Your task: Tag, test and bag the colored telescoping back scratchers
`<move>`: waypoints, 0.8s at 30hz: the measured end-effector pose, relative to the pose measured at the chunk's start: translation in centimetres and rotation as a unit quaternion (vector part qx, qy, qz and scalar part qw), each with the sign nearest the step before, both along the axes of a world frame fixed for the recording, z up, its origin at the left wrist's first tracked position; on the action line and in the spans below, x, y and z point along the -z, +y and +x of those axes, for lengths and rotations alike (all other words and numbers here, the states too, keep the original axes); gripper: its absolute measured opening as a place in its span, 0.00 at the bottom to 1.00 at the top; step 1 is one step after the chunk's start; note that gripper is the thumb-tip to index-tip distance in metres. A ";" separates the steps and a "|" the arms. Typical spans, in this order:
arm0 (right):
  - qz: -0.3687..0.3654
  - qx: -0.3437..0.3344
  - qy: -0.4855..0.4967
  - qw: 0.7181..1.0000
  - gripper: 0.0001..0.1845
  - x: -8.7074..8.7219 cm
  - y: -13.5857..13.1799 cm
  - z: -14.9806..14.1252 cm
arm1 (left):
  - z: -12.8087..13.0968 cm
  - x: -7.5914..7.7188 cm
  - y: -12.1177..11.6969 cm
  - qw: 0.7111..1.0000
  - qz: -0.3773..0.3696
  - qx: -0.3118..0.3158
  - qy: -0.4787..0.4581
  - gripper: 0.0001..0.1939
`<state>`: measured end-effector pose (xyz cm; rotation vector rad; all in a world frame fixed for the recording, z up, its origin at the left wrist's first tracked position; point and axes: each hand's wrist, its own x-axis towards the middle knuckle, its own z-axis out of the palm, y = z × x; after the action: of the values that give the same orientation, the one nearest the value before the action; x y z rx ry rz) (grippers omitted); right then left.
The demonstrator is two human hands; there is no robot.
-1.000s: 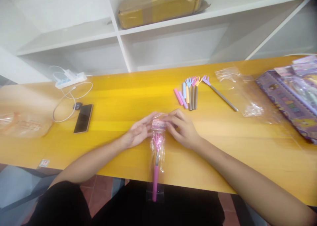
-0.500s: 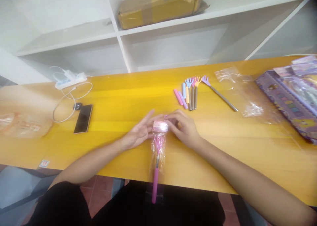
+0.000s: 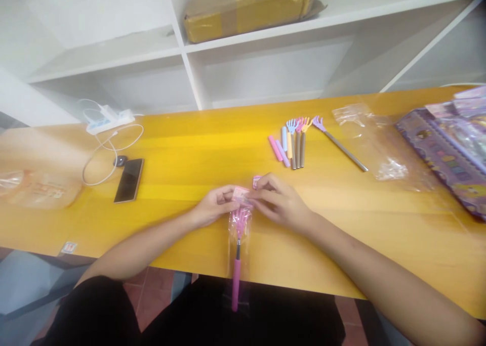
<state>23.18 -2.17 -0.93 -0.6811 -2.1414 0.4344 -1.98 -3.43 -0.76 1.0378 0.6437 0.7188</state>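
Note:
A pink back scratcher (image 3: 236, 277) lies inside a clear plastic bag (image 3: 247, 240), claw end up, its handle reaching past the table's front edge. At the bag's top is a pink-and-white header card (image 3: 240, 194). My left hand (image 3: 214, 204) pinches the card's left side between thumb and fingers. My right hand (image 3: 279, 199) is closed at the card's right side, fingertips pressed against it. By its bent index finger shows a small pink printed piece (image 3: 256, 181); whether it is part of the card I cannot tell.
Several loose scratchers (image 3: 298, 141) and coloured handle sleeves (image 3: 279, 149) lie beyond my right hand. A purple-headed scratcher (image 3: 343, 146), clear plastic bags (image 3: 391, 169) and a purple printed box (image 3: 436, 156) are further right. At left are a phone (image 3: 129, 180) and a power strip (image 3: 110, 122).
My left hand has gone from spread fingers to pinching the header card. My right hand has shifted slightly down against the card, and the small pink piece now shows beside its fingers.

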 end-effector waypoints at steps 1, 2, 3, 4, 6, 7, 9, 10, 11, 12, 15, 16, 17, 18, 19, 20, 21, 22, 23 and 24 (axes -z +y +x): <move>0.015 -0.006 -0.007 1.000 0.11 -0.3 -0.1 0.0 | 0.1 -0.1 0.0 1.000 -0.007 -0.011 -0.002 0.23; 0.031 -0.014 -0.014 0.999 0.11 -0.6 -0.1 -0.1 | 0.2 -0.1 0.0 1.000 -0.015 -0.027 -0.002 0.22; 0.048 -0.022 -0.020 0.998 0.11 -0.8 -0.3 -0.2 | 0.3 -0.1 0.0 0.999 -0.021 -0.044 0.001 0.21; 0.063 -0.029 -0.025 0.997 0.12 -1.0 -0.4 -0.3 | 0.4 -0.1 0.0 0.998 -0.024 -0.060 0.007 0.19; 0.084 -0.035 -0.033 0.995 0.13 -1.3 -0.6 -0.5 | 0.4 0.2 0.1 0.996 -0.017 -0.082 0.026 0.17; 0.090 -0.033 -0.038 0.995 0.15 -1.2 -0.7 -0.6 | 0.3 0.4 0.1 0.996 -0.009 -0.087 0.035 0.17; 0.104 -0.025 -0.053 0.993 0.19 -1.0 -0.7 -0.7 | 0.1 0.8 0.1 0.994 0.007 -0.093 0.051 0.17; 0.110 -0.021 -0.062 0.992 0.21 -0.9 -0.7 -0.7 | 0.0 0.9 0.1 0.994 0.011 -0.095 0.059 0.18; 0.117 -0.019 -0.069 0.991 0.23 -0.7 -0.7 -0.7 | -0.1 1.0 0.1 0.993 0.013 -0.096 0.069 0.18; 0.124 -0.017 -0.076 0.989 0.24 -0.6 -0.7 -0.6 | -0.1 1.1 0.1 0.992 0.015 -0.098 0.079 0.19; 0.139 -0.016 -0.086 0.986 0.24 -0.6 -0.5 -0.4 | -0.2 1.2 0.1 0.989 0.020 -0.102 0.105 0.21; 0.146 -0.016 -0.089 0.985 0.22 -0.7 -0.5 -0.3 | -0.2 1.1 0.2 0.989 0.020 -0.101 0.109 0.21; 0.153 -0.014 -0.091 0.984 0.21 -0.8 -0.5 -0.3 | -0.2 1.1 0.2 0.989 0.020 -0.100 0.111 0.22; 0.159 -0.013 -0.094 0.983 0.20 -1.0 -0.5 -0.3 | -0.2 1.0 0.2 0.989 0.019 -0.097 0.114 0.22; 0.164 -0.011 -0.095 0.982 0.18 -1.1 -0.5 -0.3 | -0.2 1.0 0.2 0.989 0.019 -0.094 0.116 0.22; 0.168 -0.011 -0.096 0.981 0.18 -1.3 -0.5 -0.3 | -0.2 1.0 0.2 0.989 0.018 -0.092 0.118 0.22; 0.171 -0.012 -0.096 0.981 0.17 -1.4 -0.5 -0.3 | -0.2 1.0 0.2 0.988 0.018 -0.091 0.120 0.22; 0.172 -0.011 -0.096 0.980 0.16 -1.4 -0.5 -0.3 | -0.2 0.9 0.2 0.988 0.019 -0.091 0.122 0.23; 0.172 -0.011 -0.097 0.980 0.16 -1.4 -0.6 -0.4 | -0.3 0.9 0.2 0.988 0.020 -0.091 0.123 0.23; 0.171 -0.011 -0.099 0.980 0.15 -1.4 -0.6 -0.4 | -0.3 0.9 0.2 0.988 0.020 -0.090 0.124 0.23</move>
<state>22.83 -2.72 0.46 -0.5210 -2.3356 0.0028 -2.27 -3.20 -1.66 1.1265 0.9509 0.7667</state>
